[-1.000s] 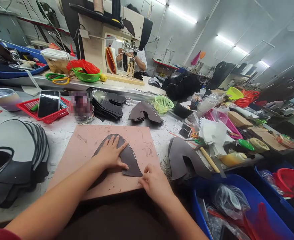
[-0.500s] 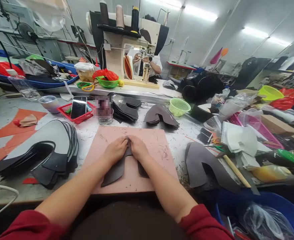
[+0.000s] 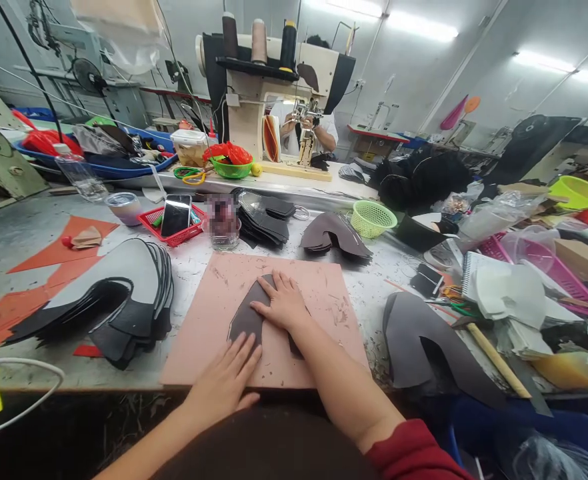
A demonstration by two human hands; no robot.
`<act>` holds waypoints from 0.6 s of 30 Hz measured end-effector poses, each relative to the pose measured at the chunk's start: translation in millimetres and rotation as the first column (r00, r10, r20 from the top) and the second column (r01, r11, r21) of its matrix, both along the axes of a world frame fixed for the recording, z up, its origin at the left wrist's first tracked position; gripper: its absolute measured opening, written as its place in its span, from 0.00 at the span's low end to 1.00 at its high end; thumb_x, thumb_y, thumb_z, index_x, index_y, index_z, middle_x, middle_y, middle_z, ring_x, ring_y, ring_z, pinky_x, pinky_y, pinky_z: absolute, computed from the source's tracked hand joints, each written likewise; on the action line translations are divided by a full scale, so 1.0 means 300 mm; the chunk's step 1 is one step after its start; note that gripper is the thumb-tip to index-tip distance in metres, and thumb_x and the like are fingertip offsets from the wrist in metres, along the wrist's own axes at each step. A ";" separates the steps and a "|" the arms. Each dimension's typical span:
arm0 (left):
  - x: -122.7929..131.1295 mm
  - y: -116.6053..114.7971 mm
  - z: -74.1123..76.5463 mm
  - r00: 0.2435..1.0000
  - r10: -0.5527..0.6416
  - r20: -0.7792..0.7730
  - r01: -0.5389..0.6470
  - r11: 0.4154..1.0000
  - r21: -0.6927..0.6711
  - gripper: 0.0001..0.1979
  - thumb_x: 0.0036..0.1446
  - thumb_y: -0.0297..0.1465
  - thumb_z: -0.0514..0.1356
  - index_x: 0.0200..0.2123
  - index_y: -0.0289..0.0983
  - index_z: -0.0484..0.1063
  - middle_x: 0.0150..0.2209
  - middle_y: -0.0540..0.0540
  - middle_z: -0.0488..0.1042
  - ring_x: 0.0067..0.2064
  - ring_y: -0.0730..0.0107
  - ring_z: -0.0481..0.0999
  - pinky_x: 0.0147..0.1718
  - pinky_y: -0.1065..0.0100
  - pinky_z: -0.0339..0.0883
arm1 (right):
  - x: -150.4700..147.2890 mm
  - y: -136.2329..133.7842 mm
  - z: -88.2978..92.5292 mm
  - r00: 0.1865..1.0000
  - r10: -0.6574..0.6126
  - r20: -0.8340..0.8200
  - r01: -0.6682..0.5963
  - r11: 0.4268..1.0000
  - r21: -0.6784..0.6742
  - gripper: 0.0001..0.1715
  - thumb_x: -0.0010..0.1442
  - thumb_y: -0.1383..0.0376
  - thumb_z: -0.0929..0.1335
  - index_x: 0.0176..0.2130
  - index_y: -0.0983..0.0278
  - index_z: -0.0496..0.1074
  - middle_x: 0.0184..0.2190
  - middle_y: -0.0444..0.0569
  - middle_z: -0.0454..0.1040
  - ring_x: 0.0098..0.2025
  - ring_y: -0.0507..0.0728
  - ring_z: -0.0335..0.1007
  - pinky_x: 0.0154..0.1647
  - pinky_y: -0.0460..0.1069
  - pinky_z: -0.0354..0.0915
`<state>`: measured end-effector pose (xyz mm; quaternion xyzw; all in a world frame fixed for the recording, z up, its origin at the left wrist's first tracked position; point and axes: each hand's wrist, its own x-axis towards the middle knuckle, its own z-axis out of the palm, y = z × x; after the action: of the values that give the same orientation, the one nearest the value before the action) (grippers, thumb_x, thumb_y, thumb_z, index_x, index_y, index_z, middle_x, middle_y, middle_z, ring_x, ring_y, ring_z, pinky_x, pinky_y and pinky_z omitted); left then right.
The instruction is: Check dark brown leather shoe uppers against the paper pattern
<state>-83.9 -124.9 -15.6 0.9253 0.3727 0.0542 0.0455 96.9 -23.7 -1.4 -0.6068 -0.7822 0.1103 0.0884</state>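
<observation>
Pressure spread through flat fingers seemed the right way to handle the dark grey arched piece [image 3: 249, 308], which lay on the pink board [image 3: 199, 317] at the centre of the frame. The right hand [image 3: 285, 303] was open, palm down, with its fingers fanned over the top of the curve; the left hand [image 3: 229, 373] was open too, its fingertips resting on the lower end of the left leg while its thumb lay off the piece. Keeping both legs flat and smoothing along the edge, without dragging the curve sideways, looked to be what this called for. The right forearm hid much of the right leg, so that edge was hard to check.

Just beside the board, right of centre, lay more grey pieces [image 3: 404, 333], with a wooden-handled tool [image 3: 499, 360] beyond them; a wide sweep that way could have knocked them. At the left of the frame stood a stack of white-and-black pieces [image 3: 149, 267]. Above the board sat a jar [image 3: 224, 239], black pieces [image 3: 264, 227], brown pieces [image 3: 331, 233] and a green basket [image 3: 373, 219], bounding the reach forward. A sewing machine [image 3: 247, 100] filled the upper middle, a co-worker [image 3: 328, 133] partly visible behind it.
</observation>
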 end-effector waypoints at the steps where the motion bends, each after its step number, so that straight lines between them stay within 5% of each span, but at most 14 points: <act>1: -0.021 -0.014 0.013 0.998 -0.057 0.008 0.058 0.996 -0.066 0.26 0.54 0.44 0.49 0.53 0.38 0.61 0.56 0.39 0.59 0.57 0.49 0.57 0.51 0.53 0.56 | -0.002 -0.003 0.000 1.000 0.004 0.007 -0.004 1.000 0.007 0.40 0.52 0.40 0.54 0.59 0.54 0.48 0.62 0.51 0.42 0.61 0.64 0.36 0.56 0.59 0.36; 4: -0.047 -0.002 0.099 0.995 -0.065 0.082 0.086 0.953 -0.289 0.18 0.58 0.39 0.46 0.47 0.43 0.67 0.48 0.46 0.71 0.50 0.60 0.68 0.46 0.64 0.63 | -0.009 -0.014 0.005 1.000 -0.001 -0.001 0.001 0.995 0.097 0.37 0.54 0.43 0.56 0.57 0.56 0.52 0.61 0.52 0.47 0.60 0.64 0.40 0.56 0.60 0.38; 9: 0.107 0.198 0.214 0.902 0.329 0.279 -0.245 0.924 -0.295 0.17 0.58 0.30 0.43 0.45 0.39 0.67 0.46 0.48 0.72 0.47 0.70 0.69 0.46 0.69 0.61 | -0.011 -0.026 0.014 0.993 -0.117 -0.027 0.120 0.973 0.196 0.21 0.60 0.64 0.55 0.49 0.65 0.65 0.48 0.55 0.66 0.49 0.60 0.58 0.47 0.53 0.53; 13: 0.262 0.347 0.157 0.904 0.334 0.266 -0.264 0.927 -0.268 0.19 0.60 0.32 0.42 0.51 0.36 0.62 0.52 0.44 0.66 0.53 0.70 0.64 0.50 0.68 0.57 | 0.002 -0.062 0.010 0.999 -0.046 -0.001 0.046 0.990 0.132 0.23 0.59 0.68 0.56 0.54 0.68 0.60 0.52 0.55 0.64 0.53 0.59 0.56 0.51 0.53 0.52; 18: 0.296 0.346 0.073 0.912 0.352 0.211 -0.308 0.927 -0.214 0.23 0.58 0.40 0.45 0.53 0.36 0.59 0.58 0.40 0.58 0.60 0.58 0.51 0.56 0.50 0.41 | 0.048 -0.248 -0.022 0.998 0.066 -0.019 -0.065 0.997 0.052 0.32 0.60 0.57 0.55 0.60 0.68 0.47 0.61 0.53 0.48 0.61 0.60 0.40 0.59 0.57 0.42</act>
<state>4.8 -21.0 6.4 0.8271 0.5187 0.1420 0.1630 111.4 -98.1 -8.0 -0.5772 -0.8032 0.0993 0.1083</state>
